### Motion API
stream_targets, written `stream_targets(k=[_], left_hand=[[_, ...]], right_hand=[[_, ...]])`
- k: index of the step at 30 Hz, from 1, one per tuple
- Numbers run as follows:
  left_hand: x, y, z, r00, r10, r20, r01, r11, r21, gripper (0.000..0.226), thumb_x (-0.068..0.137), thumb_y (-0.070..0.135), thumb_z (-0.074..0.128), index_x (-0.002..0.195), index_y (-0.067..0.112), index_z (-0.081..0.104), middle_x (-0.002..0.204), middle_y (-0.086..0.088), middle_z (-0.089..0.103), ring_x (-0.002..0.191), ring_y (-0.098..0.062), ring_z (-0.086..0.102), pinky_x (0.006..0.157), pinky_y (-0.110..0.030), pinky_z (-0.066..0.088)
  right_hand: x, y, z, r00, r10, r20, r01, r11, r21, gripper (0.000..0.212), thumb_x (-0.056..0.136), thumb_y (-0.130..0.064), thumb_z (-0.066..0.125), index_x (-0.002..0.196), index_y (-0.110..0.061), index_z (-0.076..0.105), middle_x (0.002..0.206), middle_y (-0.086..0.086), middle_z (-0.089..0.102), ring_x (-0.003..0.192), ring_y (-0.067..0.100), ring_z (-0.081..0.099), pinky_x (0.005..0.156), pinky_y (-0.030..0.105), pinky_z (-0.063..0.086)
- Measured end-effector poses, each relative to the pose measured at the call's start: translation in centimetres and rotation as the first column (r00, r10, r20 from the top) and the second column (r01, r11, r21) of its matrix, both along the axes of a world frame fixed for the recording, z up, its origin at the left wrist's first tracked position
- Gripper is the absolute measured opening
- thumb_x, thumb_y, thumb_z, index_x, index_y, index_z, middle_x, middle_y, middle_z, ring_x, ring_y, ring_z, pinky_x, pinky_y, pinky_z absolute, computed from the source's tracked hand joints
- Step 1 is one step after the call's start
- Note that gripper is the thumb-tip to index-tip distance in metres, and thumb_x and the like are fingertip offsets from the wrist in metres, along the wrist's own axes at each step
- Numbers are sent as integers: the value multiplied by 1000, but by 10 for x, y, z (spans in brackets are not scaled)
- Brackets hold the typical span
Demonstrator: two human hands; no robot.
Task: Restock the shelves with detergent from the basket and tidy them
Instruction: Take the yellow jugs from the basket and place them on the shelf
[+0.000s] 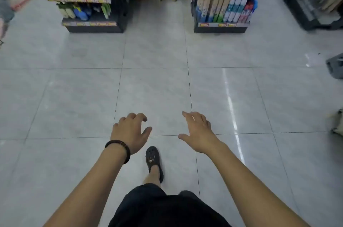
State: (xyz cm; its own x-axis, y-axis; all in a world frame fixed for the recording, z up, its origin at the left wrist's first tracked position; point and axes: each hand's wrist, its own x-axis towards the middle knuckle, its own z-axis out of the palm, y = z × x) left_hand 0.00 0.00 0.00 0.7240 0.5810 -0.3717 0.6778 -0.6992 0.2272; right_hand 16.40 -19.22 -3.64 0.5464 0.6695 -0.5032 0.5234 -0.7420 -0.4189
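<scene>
I am holding both hands out over the glossy grey tiled floor (pixel 154 87), grasping nothing. The left hand (pixel 130 132), with a dark beaded bracelet (pixel 118 149), is curling its fingers loosely; the right hand (pixel 196 132) is spreading flat. The black shelves are standing far ahead, well apart from my fingers. The left shelf (pixel 89 29) is holding rounded bottles (pixel 79 13), the right shelf (pixel 220 30) flat upright packs (pixel 230 10).
</scene>
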Motion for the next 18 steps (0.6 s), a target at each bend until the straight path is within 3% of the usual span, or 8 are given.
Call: stream_targets(k=[7,14,18], left_hand=[[60,111,-7,998,-58,-38,55,995,-83,42,100,56,49,136,33,52,137,4,57,120,-25,57,100,-42,45],[139,210,-5,994,-93,-55,88,993,-72,40,101,56,49,134,34,53,136,5,57,119,-25,57,98,-42,45],[196,260,-7,991,-114,-68,110,992,-59,38,100,56,49,133,37,53,134,7,58,116,-23,58,98,-40,46]], right_hand=[[56,112,15,999,41,-18,-43,993,-112,83,106,-53,53,170,-25,10,175,8,8,162,27,3,132,43,10],[127,182,17,995,-79,-55,75,995,-70,68,107,-43,55,167,-37,22,172,4,13,158,26,10,130,42,15],[186,222,-1,992,-108,-60,104,992,-66,70,107,-44,54,167,-34,20,172,5,16,159,26,12,131,43,14]])
